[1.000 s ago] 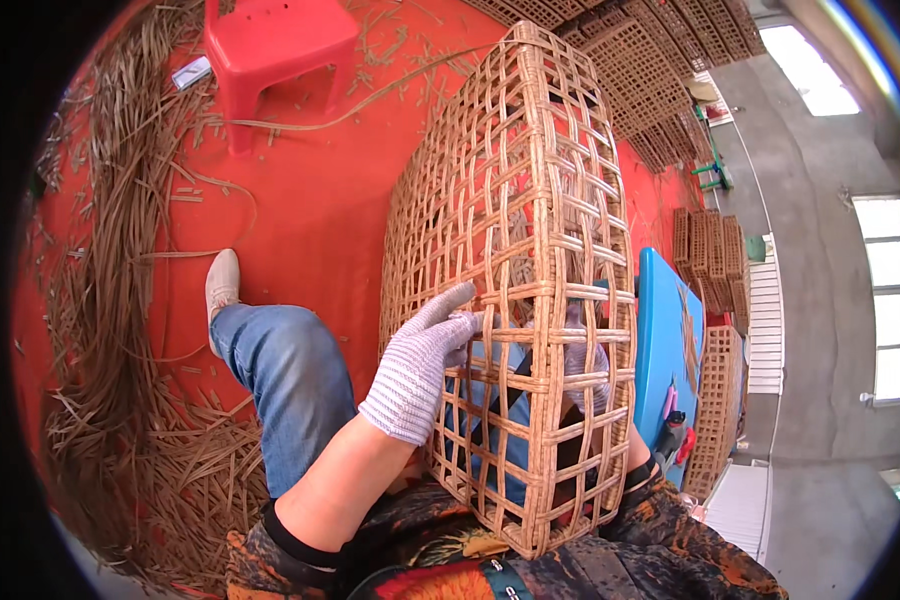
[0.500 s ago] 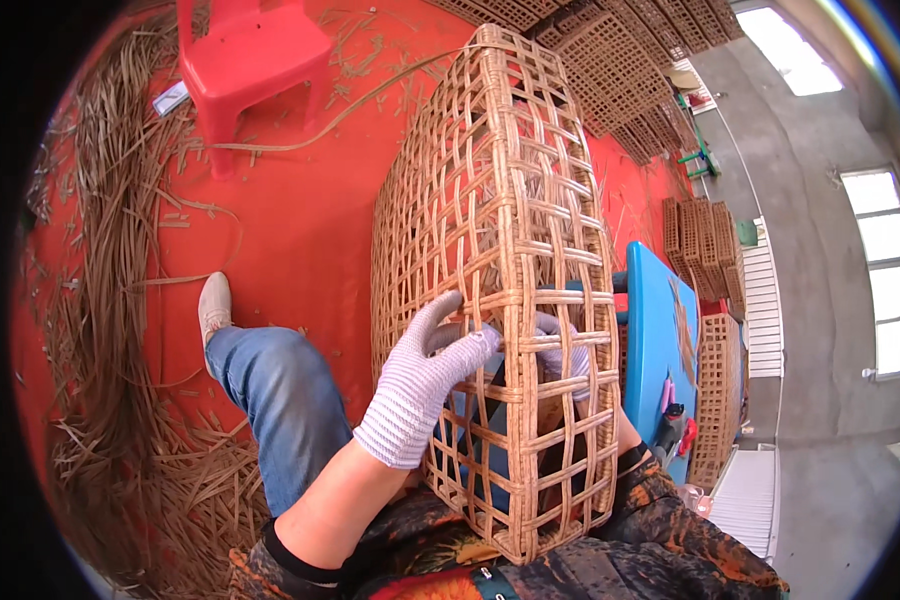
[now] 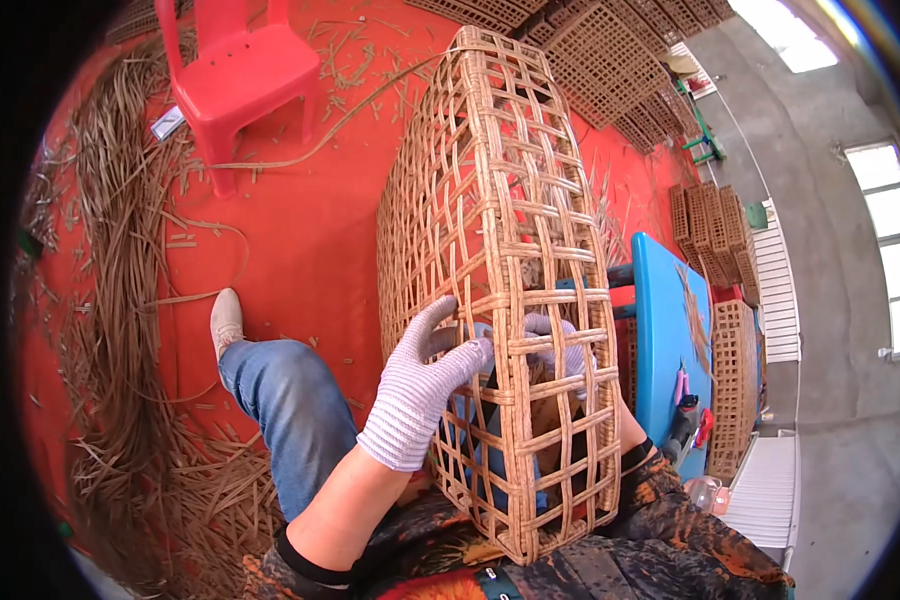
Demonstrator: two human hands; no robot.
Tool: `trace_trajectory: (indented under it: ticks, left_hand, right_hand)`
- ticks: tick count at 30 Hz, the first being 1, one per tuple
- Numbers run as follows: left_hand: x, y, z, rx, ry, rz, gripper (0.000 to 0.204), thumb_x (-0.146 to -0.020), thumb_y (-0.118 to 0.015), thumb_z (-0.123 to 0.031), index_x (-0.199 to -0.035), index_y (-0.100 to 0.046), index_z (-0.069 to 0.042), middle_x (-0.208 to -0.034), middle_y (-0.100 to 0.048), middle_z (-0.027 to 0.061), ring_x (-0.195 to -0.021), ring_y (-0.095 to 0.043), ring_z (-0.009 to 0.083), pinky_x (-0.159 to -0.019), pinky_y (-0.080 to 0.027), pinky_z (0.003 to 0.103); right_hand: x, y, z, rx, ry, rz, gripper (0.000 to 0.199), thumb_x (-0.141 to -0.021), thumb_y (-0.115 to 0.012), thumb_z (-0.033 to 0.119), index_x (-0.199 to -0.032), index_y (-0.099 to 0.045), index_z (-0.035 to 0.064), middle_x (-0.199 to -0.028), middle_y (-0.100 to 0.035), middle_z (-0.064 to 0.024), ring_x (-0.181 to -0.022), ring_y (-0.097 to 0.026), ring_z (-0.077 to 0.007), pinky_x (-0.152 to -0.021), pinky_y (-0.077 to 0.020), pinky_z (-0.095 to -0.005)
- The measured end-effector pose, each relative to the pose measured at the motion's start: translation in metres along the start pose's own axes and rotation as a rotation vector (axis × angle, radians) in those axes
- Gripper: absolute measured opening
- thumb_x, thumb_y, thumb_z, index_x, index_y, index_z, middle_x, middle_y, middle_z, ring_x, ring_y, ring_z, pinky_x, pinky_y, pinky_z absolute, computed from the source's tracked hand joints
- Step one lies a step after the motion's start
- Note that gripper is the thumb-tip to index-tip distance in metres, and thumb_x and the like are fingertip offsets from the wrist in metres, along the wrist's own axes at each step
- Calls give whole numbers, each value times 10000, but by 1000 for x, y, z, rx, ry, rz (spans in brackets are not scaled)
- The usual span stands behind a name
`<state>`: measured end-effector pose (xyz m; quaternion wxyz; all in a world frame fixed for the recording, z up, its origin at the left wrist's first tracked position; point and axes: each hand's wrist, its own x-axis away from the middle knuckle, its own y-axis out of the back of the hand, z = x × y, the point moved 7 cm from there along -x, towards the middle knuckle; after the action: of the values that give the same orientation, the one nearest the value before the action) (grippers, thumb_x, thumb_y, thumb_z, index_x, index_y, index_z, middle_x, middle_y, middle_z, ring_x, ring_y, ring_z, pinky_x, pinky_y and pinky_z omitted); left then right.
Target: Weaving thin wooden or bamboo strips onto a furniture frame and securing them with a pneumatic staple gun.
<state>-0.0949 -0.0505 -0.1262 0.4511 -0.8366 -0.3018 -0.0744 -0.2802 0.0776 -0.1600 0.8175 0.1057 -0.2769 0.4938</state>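
Note:
A tall basket (image 3: 500, 230) of tan open lattice stands tilted in front of me, its lower end against my lap. My left hand (image 3: 410, 390), in a pale striped glove, grips the lattice beside the near corner edge. Its thumb presses close to that edge, and some fingertips pass behind the strands. Through the gaps of the right-hand side I see my right hand (image 3: 562, 345), gloved too, inside the basket close to the same corner. Its fingers are curled, and the strands cover part of them. Whatever sits between them is hidden.
A red plastic chair (image 3: 245, 80) stands at the far left on a red floor covering. Long loose strips (image 3: 120, 280) lie heaped along the left. To the right is a blue table (image 3: 660, 340) with pliers (image 3: 681, 382) on it. Stacked lattice panels (image 3: 605, 60) lean behind.
The basket's upper end has tipped slightly left in view. Both hands keep nearly the same places at the corner, and the surroundings shift a little as my head moves.

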Motion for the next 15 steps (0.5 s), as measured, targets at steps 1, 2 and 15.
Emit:
trace_trajectory:
  ticks: [1,2,15]
  left_hand:
    - [0,-1,1,3,13,1,735,-832,-732,-143,-1415,-328,51,-1154,-608,188,-1037,-606,202,-908,-481,315]
    - [0,-1,1,-2,6,-8,689,-837,-716,-138,-1408,-366,25,-1140,-611,168,-1025,-598,191,-902,-467,305]
    - [19,-12,-35,-295,-365,-40,287,-858,-625,17,-1142,-649,-12,-985,-620,39,-917,-592,120,-853,-474,254]
  right_hand:
    - [-1,-3,1,6,-1,9,217,-877,-687,154,-1050,-641,32,-933,-652,-21,-822,-609,-100,-708,-516,-237]
    - [-1,-7,3,12,-2,21,220,-882,-683,161,-1053,-640,29,-933,-652,-23,-825,-609,-101,-712,-515,-238]
    - [-1,-57,22,29,62,152,280,-918,-650,187,-1127,-600,8,-1031,-635,-45,-898,-606,-113,-792,-523,-264]
